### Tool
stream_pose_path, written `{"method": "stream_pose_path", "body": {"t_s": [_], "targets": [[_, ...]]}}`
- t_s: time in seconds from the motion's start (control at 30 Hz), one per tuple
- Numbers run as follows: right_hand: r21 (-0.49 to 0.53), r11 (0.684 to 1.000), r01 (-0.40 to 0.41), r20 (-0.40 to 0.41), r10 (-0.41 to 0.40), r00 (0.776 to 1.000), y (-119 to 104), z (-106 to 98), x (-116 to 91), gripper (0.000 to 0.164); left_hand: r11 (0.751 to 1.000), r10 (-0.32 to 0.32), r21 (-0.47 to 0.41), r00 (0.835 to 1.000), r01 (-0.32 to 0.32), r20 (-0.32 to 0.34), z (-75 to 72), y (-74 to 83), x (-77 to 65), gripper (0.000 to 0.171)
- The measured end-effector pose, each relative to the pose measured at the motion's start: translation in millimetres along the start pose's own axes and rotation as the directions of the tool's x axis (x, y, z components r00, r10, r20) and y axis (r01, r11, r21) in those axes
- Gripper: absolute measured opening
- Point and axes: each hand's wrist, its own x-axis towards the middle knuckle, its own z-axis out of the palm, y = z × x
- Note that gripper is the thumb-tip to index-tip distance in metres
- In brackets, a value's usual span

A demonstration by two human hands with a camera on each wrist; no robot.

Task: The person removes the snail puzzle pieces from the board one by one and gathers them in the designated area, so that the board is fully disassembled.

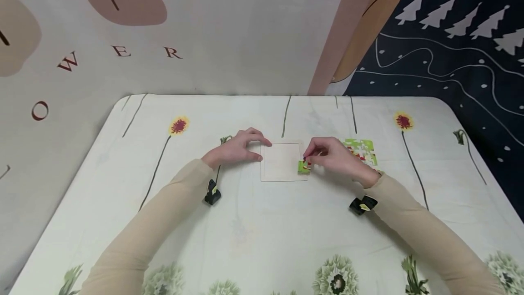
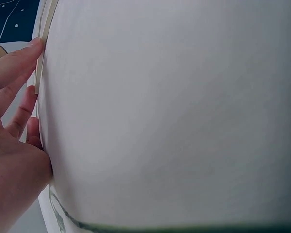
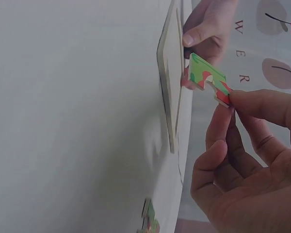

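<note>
A thin, pale square puzzle tray [image 1: 281, 162] with a raised border lies flat in the middle of the table, bare inside. At its left side my left hand [image 1: 240, 146] rests thumb and fingertips against the edge, the fingers fairly straight in the left wrist view. My right hand [image 1: 336, 157] pinches a green and red jigsaw piece [image 3: 209, 78] between thumb and fingertips. In the head view this piece overlaps the tray's right border; the right wrist view shows it tilted above the tray. Just beyond the right hand lie other jigsaw pieces [image 1: 364, 148], partly hidden by it.
A white cloth [image 1: 254, 236] printed with flowers covers the table. Behind it hangs a pale fabric backdrop [image 1: 245, 49] with letters, and a dark blue printed cloth [image 1: 442, 58] is at the right. Black wrist cameras sit on both sleeves.
</note>
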Motion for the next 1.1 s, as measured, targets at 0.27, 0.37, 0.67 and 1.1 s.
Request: {"method": "stream_pose_path", "body": {"t_s": [0.27,0.37,0.67,1.1], "targets": [[-0.027,0.999,-0.018,-0.017,0.017,1.0,8,-20,-10,0.006,1.0,0.014,0.0,1.0,-0.014,-0.001,0.3,-0.5,-0.8,0.042],[-0.046,0.999,-0.016,-0.019,0.015,1.0,12,-26,-15,0.006,1.0,0.01,-0.003,1.0,-0.01,0.002,0.6,-0.5,-1.0,0.042],[-0.056,0.998,-0.027,-0.009,0.026,1.0,17,-37,-28,0.006,1.0,0.009,-0.004,1.0,-0.009,-0.003,0.9,1.5,-1.8,0.041],[-0.108,0.992,-0.067,0.015,0.069,0.998,26,-46,-41,0.007,1.0,0.016,0.012,1.0,-0.016,-0.006,0.7,0.0,-0.5,0.041]]}}
